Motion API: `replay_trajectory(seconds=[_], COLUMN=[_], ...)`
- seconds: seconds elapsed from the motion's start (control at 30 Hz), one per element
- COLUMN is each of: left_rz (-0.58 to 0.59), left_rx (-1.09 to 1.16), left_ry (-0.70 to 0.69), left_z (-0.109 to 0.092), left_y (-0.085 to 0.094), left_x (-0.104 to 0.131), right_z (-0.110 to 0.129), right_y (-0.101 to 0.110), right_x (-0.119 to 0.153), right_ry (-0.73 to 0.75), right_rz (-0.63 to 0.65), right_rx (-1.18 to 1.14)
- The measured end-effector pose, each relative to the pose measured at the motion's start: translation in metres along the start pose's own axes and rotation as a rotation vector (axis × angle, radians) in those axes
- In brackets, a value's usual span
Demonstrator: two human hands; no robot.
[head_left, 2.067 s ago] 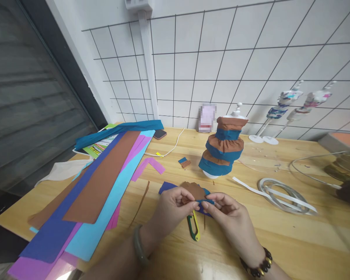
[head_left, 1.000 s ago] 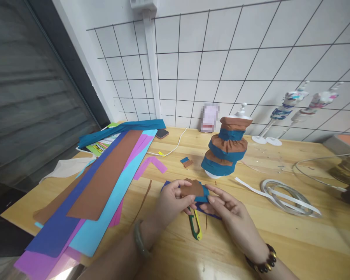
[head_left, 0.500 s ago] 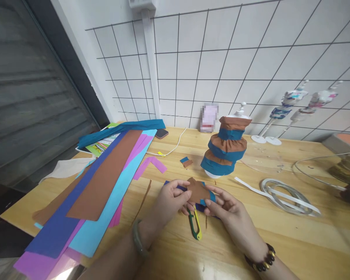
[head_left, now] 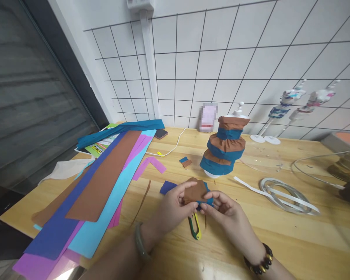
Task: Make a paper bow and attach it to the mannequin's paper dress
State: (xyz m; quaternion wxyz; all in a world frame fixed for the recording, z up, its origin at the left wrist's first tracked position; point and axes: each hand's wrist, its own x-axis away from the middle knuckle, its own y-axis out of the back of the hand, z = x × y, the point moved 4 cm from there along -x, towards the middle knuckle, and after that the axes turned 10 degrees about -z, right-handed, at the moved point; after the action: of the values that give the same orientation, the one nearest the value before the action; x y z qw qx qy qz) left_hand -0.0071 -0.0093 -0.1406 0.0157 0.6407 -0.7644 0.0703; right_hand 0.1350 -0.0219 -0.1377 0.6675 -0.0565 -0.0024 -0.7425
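Observation:
Between my two hands is a small piece of brown crepe paper (head_left: 196,191) with teal along its right and lower edges. My left hand (head_left: 175,204) pinches its left side, thumb along the lower edge. My right hand (head_left: 226,210) pinches the teal lower right corner between thumb and fingers. Green and yellow thread snips (head_left: 195,228) lie on the table just below, their upper end hidden by the hands. A dark blue paper strip (head_left: 167,187) lies flat behind my left hand. Beyond stands a small dress form (head_left: 225,146) wrapped in gathered brown and teal bands.
Long brown, blue, purple and light blue paper strips (head_left: 100,186) cover the table's left. A roll of white tape (head_left: 288,196) lies at right, near a cable (head_left: 306,161). Two small decorated mannequins (head_left: 287,105) stand at the back right. A phone (head_left: 161,133) lies near the wall.
The brown piece has turned and shifted slightly left, showing more of its flat face. Both thumbs have drawn closer together at its lower edge. More of the blue strip shows.

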Motion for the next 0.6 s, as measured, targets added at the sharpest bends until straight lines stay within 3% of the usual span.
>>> replay_trajectory(seconds=[0.2, 0.4, 0.6], left_rz=[-0.058, -0.051, -0.070], left_rx=[-0.246, -0.334, -0.314], left_ry=[-0.173, -0.312, -0.283], left_z=[-0.004, -0.015, -0.017], left_y=[0.008, 0.006, 0.007], left_x=[0.001, 0.004, 0.004], right_z=[0.005, 0.010, 0.016], right_y=[0.005, 0.009, 0.009], right_x=[0.002, 0.004, 0.005], right_ry=[0.202, 0.363, 0.460], right_rz=[-0.065, -0.080, -0.067], right_rx=[0.265, 0.370, 0.395])
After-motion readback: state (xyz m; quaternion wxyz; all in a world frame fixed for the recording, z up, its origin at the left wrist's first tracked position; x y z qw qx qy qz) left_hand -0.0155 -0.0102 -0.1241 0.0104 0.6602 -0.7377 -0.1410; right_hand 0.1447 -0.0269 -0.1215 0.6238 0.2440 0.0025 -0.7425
